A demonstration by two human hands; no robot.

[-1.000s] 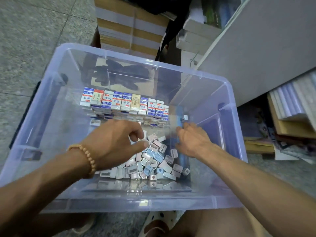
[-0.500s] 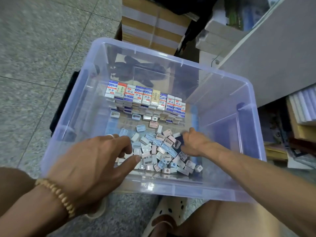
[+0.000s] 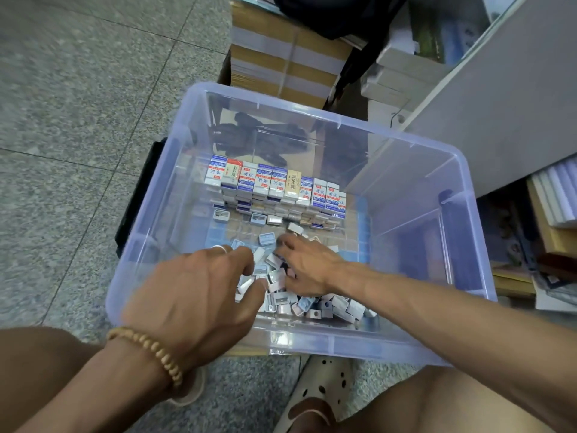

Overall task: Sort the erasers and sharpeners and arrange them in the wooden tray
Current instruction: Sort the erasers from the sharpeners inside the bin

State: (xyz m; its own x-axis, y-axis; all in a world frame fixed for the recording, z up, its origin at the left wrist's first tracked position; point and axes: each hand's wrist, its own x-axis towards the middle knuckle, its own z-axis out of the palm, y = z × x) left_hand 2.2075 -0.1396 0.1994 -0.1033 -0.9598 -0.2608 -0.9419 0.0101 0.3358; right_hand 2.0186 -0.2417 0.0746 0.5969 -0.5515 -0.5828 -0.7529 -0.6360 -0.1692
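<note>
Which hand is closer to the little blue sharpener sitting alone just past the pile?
Right. The right hand has fingertips almost touching the blue sharpener; the left hand is farther back, nearer the person.

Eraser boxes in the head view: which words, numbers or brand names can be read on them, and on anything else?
"考试": large characters on several blue-and-white eraser boxes in the plastic bin.
Red-topped eraser box: print blurred, unreadable.
Beige eraser box: characters too blurred.
Small print and sharpeners: nothing legible.

"考试" in blue on several sleeves in the row of boxed erasers point(image 3: 274, 185); smaller print illegible.
</note>
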